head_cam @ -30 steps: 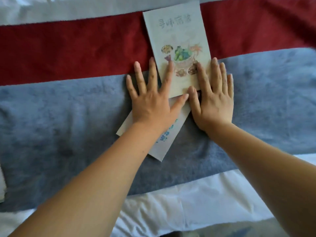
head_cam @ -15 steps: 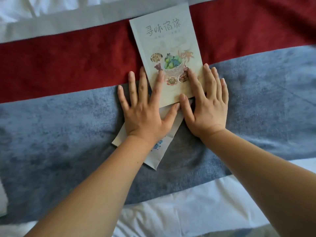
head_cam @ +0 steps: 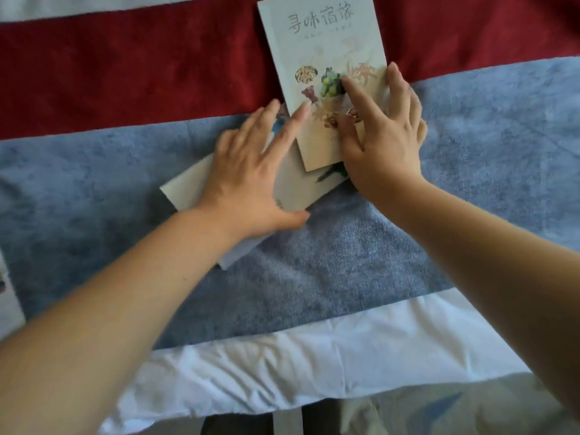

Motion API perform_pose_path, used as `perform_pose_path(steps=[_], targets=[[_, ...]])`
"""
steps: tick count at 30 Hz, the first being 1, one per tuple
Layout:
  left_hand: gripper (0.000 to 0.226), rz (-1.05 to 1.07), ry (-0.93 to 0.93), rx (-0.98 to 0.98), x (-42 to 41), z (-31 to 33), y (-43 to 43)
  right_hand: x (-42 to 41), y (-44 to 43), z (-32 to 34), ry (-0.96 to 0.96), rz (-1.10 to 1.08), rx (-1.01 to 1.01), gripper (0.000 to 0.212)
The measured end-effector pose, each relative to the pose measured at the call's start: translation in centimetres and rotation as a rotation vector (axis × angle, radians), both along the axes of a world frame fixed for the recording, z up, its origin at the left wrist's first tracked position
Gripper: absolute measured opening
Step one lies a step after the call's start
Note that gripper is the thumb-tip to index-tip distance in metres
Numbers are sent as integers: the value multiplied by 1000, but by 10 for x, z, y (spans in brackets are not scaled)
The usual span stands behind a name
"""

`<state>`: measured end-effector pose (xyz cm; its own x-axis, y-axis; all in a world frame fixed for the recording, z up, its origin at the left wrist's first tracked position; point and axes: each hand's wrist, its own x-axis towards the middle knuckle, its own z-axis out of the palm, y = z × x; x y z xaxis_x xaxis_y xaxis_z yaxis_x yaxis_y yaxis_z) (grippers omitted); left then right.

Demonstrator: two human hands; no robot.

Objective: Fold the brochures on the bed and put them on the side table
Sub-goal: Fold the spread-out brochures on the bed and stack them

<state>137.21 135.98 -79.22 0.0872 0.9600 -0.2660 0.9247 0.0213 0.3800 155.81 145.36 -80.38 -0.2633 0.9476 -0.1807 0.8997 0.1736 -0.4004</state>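
Both brochures are on the bed, well back from its near edge, where the white sheet [head_cam: 314, 365] shows. The top one is a pale grey-green folded paper brochure with dark Chinese characters and a coloured food drawing [head_cam: 323, 48]. It lies across the line between the dark red fabric band [head_cam: 125, 67] and the blue-grey towelling band [head_cam: 94, 199], with its long side running away from me and tilted slightly left. Its near corner overlaps a second pale grey folded paper brochure [head_cam: 185, 189], which lies slantwise on the blue-grey band with one corner pointing toward the bed's near edge. My left hand [head_cam: 248, 180] lies flat on that lower brochure, holding nothing: fingers [head_cam: 292, 120] straight, tips touching the left edge of the top brochure, thumb out to the side on the lower brochure's near edge. My right hand [head_cam: 383, 136] presses down on the near right part of the top brochure. Its fingers are spread and extended, not clenched, with the index finger [head_cam: 357, 95] on the food drawing and the others along the right edge. I can't tell if any tips hook under that edge. A strip of printed white paper [head_cam: 8, 296] sits at the bed's left edge, mostly cut off.
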Motion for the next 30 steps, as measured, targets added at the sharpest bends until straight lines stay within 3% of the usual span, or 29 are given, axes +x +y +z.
perform_pose_path(steps=[4,7,10,15,17,20,23,25,30], targets=[[158,-363,149,-133,-58,14,-5,5,-8,-7,47,29,-3,49],[163,-667,408,-305,-89,32,-3,7,-10,-11,45,44,12,49],[145,-882,641,-478,-96,45,-1,7,-11,-10,30,48,30,49],[115,-1047,774,-693,-93,57,-5,5,-9,-6,-16,49,39,52],[109,-1000,770,-682,-91,62,-14,5,-8,-3,-21,48,35,53],[99,-725,678,-629,-84,61,-33,2,-10,-3,-36,45,42,54],[65,-296,337,-107,-61,45,-59,-4,-16,-4,-39,31,55,53],[75,-11,272,2,-38,35,-69,-7,-22,-5,-43,28,56,54],[108,284,364,-119,-8,0,-65,-18,-38,-12,-53,41,93,54]])
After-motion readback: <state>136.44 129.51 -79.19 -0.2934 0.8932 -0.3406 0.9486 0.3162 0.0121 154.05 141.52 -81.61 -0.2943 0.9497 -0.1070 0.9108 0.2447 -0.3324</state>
